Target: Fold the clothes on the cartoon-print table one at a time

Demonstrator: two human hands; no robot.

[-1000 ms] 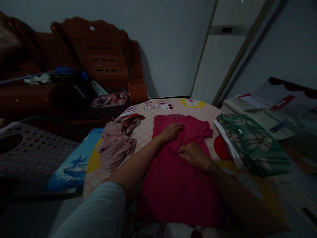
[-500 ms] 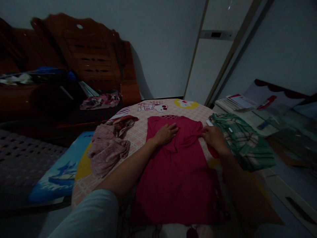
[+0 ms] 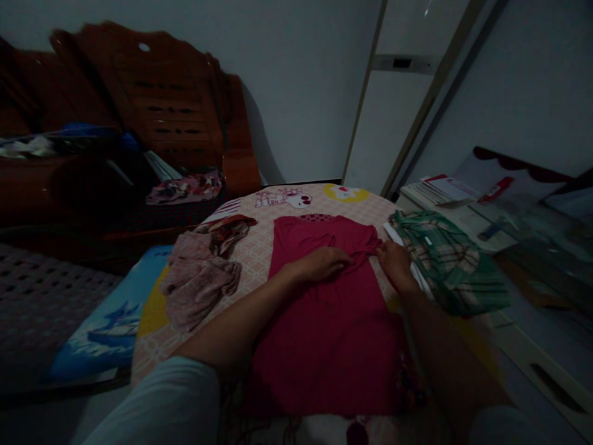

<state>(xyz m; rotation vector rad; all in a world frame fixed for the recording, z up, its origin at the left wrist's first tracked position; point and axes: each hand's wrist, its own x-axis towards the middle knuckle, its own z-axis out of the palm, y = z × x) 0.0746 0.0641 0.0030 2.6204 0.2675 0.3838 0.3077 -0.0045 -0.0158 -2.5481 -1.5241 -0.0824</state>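
Dim light lies over a round table with a pink patterned cloth (image 3: 257, 253), which I look down on through the head camera. Closest to me is the lower end of a deep pink top (image 3: 331, 352), spread lengthwise over the middle of the table. Farther up it, I have the left hand (image 3: 327, 262) resting on the fabric with its fingers bent; I cannot tell from here whether they grip any of it. To its right, the right hand (image 3: 396, 266) pinches the top's sleeve at the garment's right edge, where the fabric gathers into creases. On my left a crumpled mauve garment (image 3: 199, 284) lies apart from the top; on my right a green plaid garment (image 3: 449, 259) sits near the right hand, with white fabric (image 3: 393, 233) showing along its left side. Past the table on the right I see papers (image 3: 447, 188). Farther off, a carved wooden seat (image 3: 176, 99) stands at left, a tall white unit with a display panel (image 3: 403, 117) at right, and a pale wall (image 3: 301, 93) behind them.
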